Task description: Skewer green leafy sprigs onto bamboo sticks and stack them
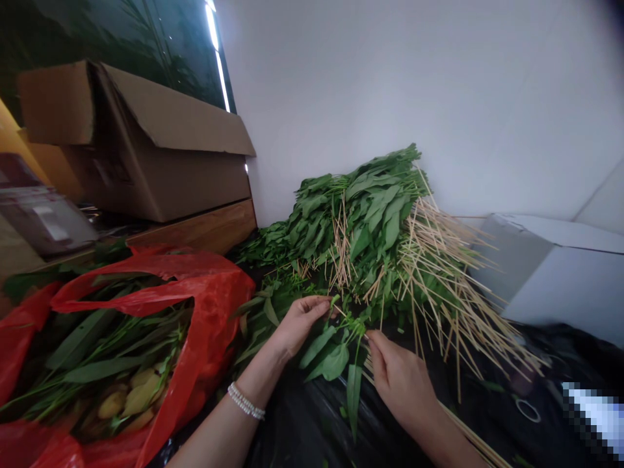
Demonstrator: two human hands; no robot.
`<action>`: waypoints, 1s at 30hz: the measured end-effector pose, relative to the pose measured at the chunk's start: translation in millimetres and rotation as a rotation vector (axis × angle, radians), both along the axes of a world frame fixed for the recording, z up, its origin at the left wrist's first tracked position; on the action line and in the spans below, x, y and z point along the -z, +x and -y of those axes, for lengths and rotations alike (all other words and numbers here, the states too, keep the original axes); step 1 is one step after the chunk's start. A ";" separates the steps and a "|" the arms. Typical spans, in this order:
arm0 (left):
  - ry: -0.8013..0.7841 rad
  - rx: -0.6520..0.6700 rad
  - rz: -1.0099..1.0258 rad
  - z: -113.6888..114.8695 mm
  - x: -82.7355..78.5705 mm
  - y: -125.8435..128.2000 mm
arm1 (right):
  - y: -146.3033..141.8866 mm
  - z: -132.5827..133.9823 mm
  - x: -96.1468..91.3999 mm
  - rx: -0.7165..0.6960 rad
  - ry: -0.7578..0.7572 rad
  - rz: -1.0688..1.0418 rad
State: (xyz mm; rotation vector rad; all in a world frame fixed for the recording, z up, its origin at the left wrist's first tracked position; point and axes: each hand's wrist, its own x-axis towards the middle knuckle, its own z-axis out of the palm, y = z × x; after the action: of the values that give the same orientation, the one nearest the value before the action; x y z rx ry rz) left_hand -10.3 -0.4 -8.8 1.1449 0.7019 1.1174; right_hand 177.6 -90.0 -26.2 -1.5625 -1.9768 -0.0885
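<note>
My right hand (400, 374) is closed around a thin bamboo skewer (340, 311) that carries leafy greens (336, 361). The leaves hang down between my hands, and the pale skewer tip points up and left. At that tip, my left hand (305, 322), with a beaded bracelet (245, 402) on its wrist, pinches a small green stem piece (335, 300). Whether the tip has pierced the piece, I cannot tell. Just beyond my hands lies a heap of skewered greens (380, 208), its many bare sticks (453, 273) fanning out to the right.
On the left, an open red plastic bag (219, 305) holds long-leaved greens and yellowish lumps. Behind it, a cardboard box (195, 182) stands on a wooden surface (214, 227). A white box (575, 279) sits at the right. Black plastic sheeting (292, 422) lies beneath my hands.
</note>
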 end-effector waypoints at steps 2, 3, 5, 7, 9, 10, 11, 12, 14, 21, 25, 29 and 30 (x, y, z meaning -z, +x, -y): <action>0.032 0.020 -0.026 0.8 0.2 -0.2 | 0.2 0.0 -0.1 0.008 -0.009 0.016; 0.036 0.023 -0.036 1.0 0.4 -0.3 | 0.4 -0.1 -0.2 0.011 -0.015 0.023; 0.033 0.017 -0.052 0.8 0.6 -0.6 | 0.8 -0.1 -0.3 0.011 -0.020 0.029; 0.023 0.014 -0.049 0.4 0.5 -0.5 | 1.0 -0.2 -0.6 0.014 -0.014 0.010; -0.007 0.020 -0.021 0.1 0.1 0.1 | 1.1 -0.2 -1.1 0.019 -0.004 -0.021; -0.031 0.024 0.001 0.2 -0.1 0.7 | 1.0 -0.2 -1.3 0.022 -0.002 -0.034; -0.057 0.030 0.021 0.4 -0.2 1.4 | 1.0 -0.2 -1.5 0.022 -0.003 -0.040; -0.077 0.035 0.035 0.7 -0.3 2.1 | 0.8 -0.2 -1.6 0.021 -0.005 -0.039; -0.091 0.043 0.043 1.6 -0.3 3.5 | 0.6 -0.2 -1.3 0.020 -0.015 -0.018; -0.065 0.049 0.024 3.9 -2.6 5.0 | -0.4 -0.3 0.6 0.018 -0.014 0.054; -0.050 0.045 0.010 3.6 -2.5 4.6 | -0.9 -0.1 0.2 0.028 -0.044 0.060; -0.046 0.045 -0.009 2.4 0.1 3.0 | -2.1 0.7 0.1 0.041 -0.065 0.060; -0.043 0.045 -0.015 2.2 0.7 2.8 | -2.5 1.0 0.2 0.046 -0.064 0.062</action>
State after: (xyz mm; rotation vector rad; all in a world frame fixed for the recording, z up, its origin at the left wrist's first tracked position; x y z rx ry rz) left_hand -7.5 -2.6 -9.5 1.1284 0.7056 1.0522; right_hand 175.1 -91.0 -26.4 -1.6653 -2.0092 -0.0941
